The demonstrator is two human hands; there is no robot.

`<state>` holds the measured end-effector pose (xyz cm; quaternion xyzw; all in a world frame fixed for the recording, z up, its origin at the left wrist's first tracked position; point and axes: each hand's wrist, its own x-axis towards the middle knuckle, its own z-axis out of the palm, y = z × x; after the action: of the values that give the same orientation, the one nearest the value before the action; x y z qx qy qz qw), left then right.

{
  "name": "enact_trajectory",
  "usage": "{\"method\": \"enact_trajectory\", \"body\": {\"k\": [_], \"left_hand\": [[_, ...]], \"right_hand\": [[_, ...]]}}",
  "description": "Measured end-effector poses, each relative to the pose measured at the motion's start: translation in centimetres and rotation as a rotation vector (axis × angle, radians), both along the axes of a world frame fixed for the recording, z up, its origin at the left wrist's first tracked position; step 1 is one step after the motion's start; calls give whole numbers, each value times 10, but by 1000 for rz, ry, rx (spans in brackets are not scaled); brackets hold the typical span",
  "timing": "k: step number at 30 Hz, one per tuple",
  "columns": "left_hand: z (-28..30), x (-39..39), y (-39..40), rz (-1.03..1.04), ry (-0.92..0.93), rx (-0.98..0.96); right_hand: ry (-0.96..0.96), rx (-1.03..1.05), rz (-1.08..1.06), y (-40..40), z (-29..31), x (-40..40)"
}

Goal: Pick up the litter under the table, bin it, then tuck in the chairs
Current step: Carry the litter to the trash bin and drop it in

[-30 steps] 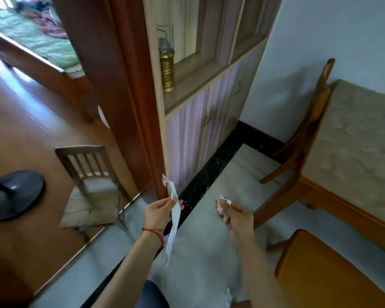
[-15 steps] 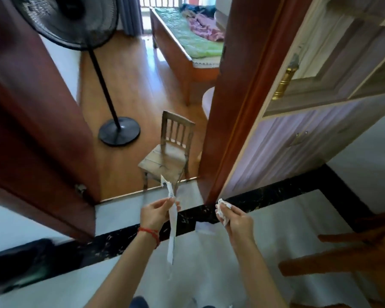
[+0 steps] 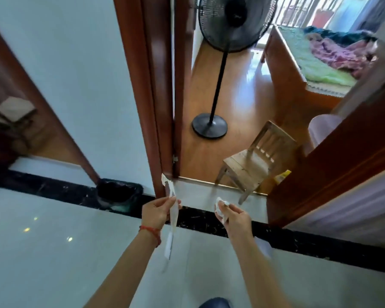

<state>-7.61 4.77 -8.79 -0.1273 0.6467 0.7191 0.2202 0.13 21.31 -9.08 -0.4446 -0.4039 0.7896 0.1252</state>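
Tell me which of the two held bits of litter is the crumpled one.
The tissue wad pinched in the right hand is crumpled into a ball. The paper strip in the left hand hangs long and flat.

The bin (image 3: 119,193) stands on the floor left of my hands; beyond the doorway, a fan (image 3: 210,125) left of a small chair (image 3: 247,167).
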Motion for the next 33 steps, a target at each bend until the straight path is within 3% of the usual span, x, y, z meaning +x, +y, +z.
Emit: {"method": "enact_trajectory", "body": {"k": [7,13,21,33], "left_hand": [[-3,-19,-154,203,1,-46],[-4,-36,-238,371,-21,-32],[-16,-79,-291,484,-64,-21],[-31,-210,-314,485,-98,-94]], "right_hand": [[-2,-87,133,-142,-3,-48],[10,-36,347,-220,-4,-81],[10,-25,524,-262,-20,-153],[-30,-62,535,-281,-51,-289]]}}
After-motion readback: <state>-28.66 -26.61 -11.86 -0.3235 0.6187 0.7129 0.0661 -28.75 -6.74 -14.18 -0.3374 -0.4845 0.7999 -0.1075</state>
